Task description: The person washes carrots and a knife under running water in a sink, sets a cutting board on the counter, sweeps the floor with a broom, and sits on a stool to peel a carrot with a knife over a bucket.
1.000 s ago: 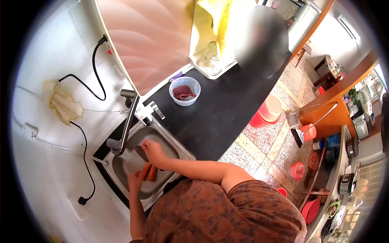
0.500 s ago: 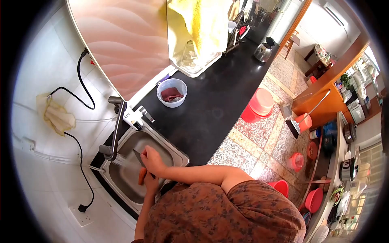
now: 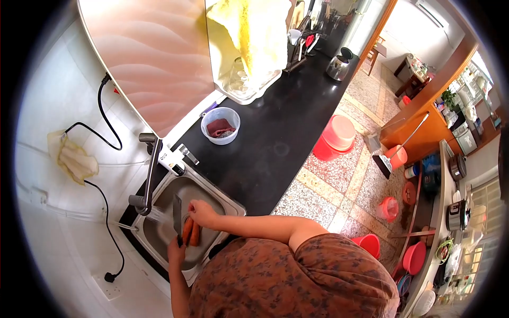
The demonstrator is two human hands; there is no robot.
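Over the steel sink, my left hand is closed round the dark handle of a kitchen knife. Its broad blade points up toward the tap, beside two orange carrots. My right hand has its fingers closed at the upper ends of the carrots; its exact grip is partly hidden. Water runs from the dark tap into the sink, left of the blade.
A plastic tub with a dark red cloth stands on the black counter. Farther back are a dish tray under a yellowed cover and a kettle. Red buckets and a broom stand on the floor at right.
My left hand has moved left and slightly down with the knife, away from my right hand. A second carrot now shows. The right hand has shifted only slightly.
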